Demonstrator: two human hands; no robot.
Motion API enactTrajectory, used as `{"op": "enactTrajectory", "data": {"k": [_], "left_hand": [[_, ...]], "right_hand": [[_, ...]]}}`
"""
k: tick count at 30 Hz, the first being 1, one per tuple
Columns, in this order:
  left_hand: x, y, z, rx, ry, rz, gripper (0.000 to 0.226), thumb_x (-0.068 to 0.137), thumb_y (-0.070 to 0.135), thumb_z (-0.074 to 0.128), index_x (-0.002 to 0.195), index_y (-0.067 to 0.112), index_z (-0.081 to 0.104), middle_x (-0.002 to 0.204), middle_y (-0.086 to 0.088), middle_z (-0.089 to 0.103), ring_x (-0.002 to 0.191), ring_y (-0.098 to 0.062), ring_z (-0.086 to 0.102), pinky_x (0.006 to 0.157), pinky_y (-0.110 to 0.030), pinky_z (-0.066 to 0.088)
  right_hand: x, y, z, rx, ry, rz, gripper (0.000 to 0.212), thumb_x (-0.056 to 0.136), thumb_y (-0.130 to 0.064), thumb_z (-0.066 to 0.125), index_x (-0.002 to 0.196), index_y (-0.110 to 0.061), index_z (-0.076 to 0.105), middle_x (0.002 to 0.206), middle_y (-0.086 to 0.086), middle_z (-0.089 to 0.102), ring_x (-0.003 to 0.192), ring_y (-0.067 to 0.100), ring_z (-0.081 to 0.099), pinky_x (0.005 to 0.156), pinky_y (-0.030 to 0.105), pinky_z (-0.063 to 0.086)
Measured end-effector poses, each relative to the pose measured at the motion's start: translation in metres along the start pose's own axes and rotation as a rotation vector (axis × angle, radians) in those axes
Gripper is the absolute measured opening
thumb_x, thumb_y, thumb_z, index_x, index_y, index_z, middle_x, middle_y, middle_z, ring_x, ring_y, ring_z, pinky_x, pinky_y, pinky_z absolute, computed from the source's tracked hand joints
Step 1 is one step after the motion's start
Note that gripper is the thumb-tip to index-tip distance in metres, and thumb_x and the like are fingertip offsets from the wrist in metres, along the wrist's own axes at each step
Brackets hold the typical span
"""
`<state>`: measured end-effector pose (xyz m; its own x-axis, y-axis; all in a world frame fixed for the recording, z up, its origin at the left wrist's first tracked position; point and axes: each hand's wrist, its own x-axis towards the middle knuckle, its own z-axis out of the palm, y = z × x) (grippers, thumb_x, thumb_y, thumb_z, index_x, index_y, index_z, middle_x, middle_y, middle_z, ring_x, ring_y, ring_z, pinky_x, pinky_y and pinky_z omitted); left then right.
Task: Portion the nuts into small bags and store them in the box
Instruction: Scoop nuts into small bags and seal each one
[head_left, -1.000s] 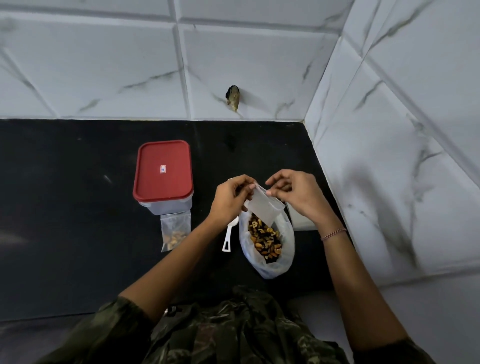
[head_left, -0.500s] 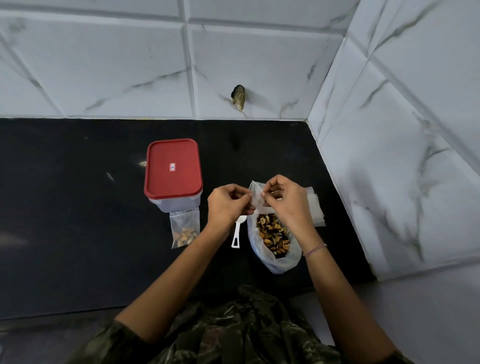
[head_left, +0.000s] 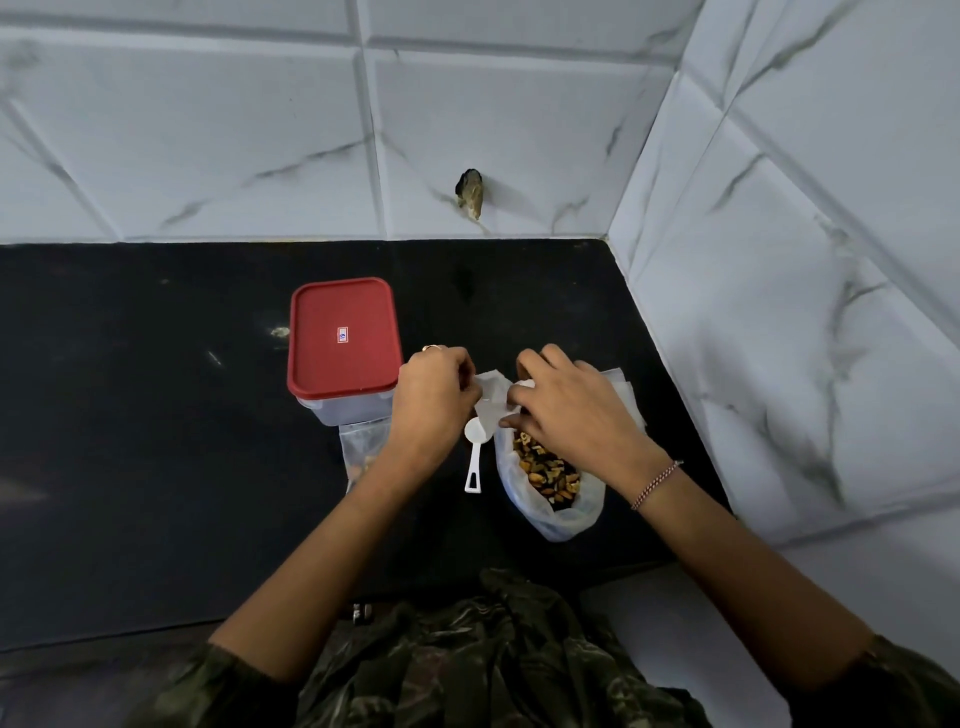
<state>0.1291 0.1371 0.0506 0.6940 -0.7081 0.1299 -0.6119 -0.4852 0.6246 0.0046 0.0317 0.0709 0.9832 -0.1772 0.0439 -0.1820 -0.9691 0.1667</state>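
My left hand (head_left: 434, 397) and right hand (head_left: 566, 410) each in a closed pinch grip on one small empty bag (head_left: 491, 400), above the open nut bag (head_left: 550, 478) (nuts showing), white scoop (head_left: 475, 452) between, red-lidded box (head_left: 343, 348) shut on the black table (head_left: 130, 441), one filled bag (head_left: 361, 447) touching it.

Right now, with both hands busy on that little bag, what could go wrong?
1. The large clear plastic bag of mixed nuts lies open under the right hand; a nudge might spill nuts onto the black countertop.
2. The white plastic scoop lies loose beside it and could get knocked.
3. The red-lidded clear plastic box is closed, so storing bags needs a free hand.
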Motion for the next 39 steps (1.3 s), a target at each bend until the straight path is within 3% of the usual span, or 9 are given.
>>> {"op": "enactTrajectory", "data": {"k": [10, 15, 18, 22, 26, 29, 34, 37, 39], "left_hand": [[-0.001, 0.002, -0.006, 0.087, -0.085, 0.045, 0.013, 0.086, 0.009, 0.065, 0.099, 0.01, 0.068, 0.095, -0.003, 0.064, 0.086, -0.014, 0.061, 0.078, -0.027, 0.053], [-0.002, 0.003, -0.011, -0.321, -0.058, -0.071, 0.01, 0.084, 0.008, 0.069, 0.093, 0.012, 0.068, 0.078, 0.004, 0.067, 0.066, -0.006, 0.065, 0.065, -0.018, 0.056], [0.001, -0.004, -0.015, -0.591, -0.106, -0.145, 0.019, 0.086, 0.006, 0.066, 0.104, 0.015, 0.065, 0.078, -0.001, 0.065, 0.061, -0.004, 0.065, 0.059, -0.02, 0.055], [-0.006, -0.041, -0.014, -0.808, -0.209, 0.047, 0.065, 0.073, 0.023, 0.079, 0.13, 0.028, 0.047, 0.108, 0.001, 0.063, 0.102, -0.006, 0.06, 0.08, -0.023, 0.054], [-0.015, -0.07, 0.009, -0.565, -0.385, 0.217, 0.113, 0.057, 0.043, 0.085, 0.147, 0.037, 0.017, 0.146, 0.014, 0.037, 0.137, -0.005, 0.034, 0.106, -0.03, 0.038], [-0.021, -0.071, 0.025, -0.502, -0.342, 0.275, 0.095, 0.059, 0.05, 0.083, 0.139, 0.038, 0.033, 0.14, 0.014, 0.043, 0.13, -0.012, 0.043, 0.106, -0.043, 0.042], [-0.027, -0.059, 0.031, -0.665, -0.164, 0.22, 0.05, 0.068, 0.039, 0.078, 0.106, 0.015, 0.055, 0.099, 0.009, 0.062, 0.092, -0.014, 0.063, 0.08, -0.029, 0.053], [-0.031, -0.062, 0.033, -0.643, -0.046, 0.17, 0.047, 0.069, 0.042, 0.078, 0.101, 0.014, 0.058, 0.095, 0.008, 0.064, 0.091, -0.014, 0.063, 0.079, -0.028, 0.052], [-0.034, -0.065, 0.036, -0.611, -0.025, 0.149, 0.048, 0.068, 0.042, 0.08, 0.101, 0.014, 0.058, 0.097, 0.008, 0.065, 0.094, -0.014, 0.063, 0.08, -0.024, 0.052]], "right_hand": [[0.008, 0.002, 0.009, -0.071, 0.047, -0.033, 0.052, 0.088, -0.064, 0.038, 0.103, -0.024, 0.067, 0.106, 0.001, 0.055, 0.098, 0.016, 0.049, 0.065, 0.026, 0.038], [0.008, -0.001, 0.01, 0.073, 0.227, -0.039, 0.038, 0.08, -0.058, 0.057, 0.082, -0.022, 0.068, 0.083, -0.001, 0.055, 0.072, 0.011, 0.05, 0.05, 0.02, 0.029], [0.007, 0.0, 0.019, 0.212, 0.229, -0.02, 0.037, 0.086, -0.054, 0.05, 0.082, -0.021, 0.067, 0.086, -0.002, 0.054, 0.075, 0.008, 0.047, 0.05, 0.017, 0.035], [0.005, 0.002, 0.025, 0.36, 0.221, 0.012, 0.041, 0.088, -0.055, 0.044, 0.083, -0.021, 0.068, 0.097, -0.002, 0.057, 0.085, 0.007, 0.048, 0.059, 0.016, 0.042], [0.005, -0.003, 0.027, 0.383, 0.268, -0.066, 0.033, 0.086, -0.049, 0.053, 0.08, -0.021, 0.067, 0.094, -0.002, 0.059, 0.086, 0.008, 0.049, 0.059, 0.015, 0.038], [0.007, -0.007, 0.029, 0.414, 0.228, -0.145, 0.027, 0.085, -0.046, 0.059, 0.085, -0.021, 0.067, 0.094, -0.003, 0.062, 0.089, 0.011, 0.052, 0.063, 0.018, 0.039], [0.008, -0.014, 0.036, 0.5, 0.171, -0.204, 0.032, 0.088, -0.046, 0.055, 0.107, -0.021, 0.063, 0.112, -0.004, 0.063, 0.104, 0.008, 0.052, 0.081, 0.024, 0.049], [0.001, -0.018, 0.042, 0.884, 0.334, 0.062, 0.032, 0.089, -0.041, 0.057, 0.113, -0.02, 0.061, 0.117, -0.007, 0.06, 0.105, 0.001, 0.052, 0.087, 0.013, 0.043], [-0.001, -0.02, 0.054, 0.851, 0.43, 0.346, 0.026, 0.091, -0.04, 0.053, 0.104, -0.019, 0.062, 0.107, -0.007, 0.058, 0.096, 0.006, 0.054, 0.079, 0.015, 0.044]]}}
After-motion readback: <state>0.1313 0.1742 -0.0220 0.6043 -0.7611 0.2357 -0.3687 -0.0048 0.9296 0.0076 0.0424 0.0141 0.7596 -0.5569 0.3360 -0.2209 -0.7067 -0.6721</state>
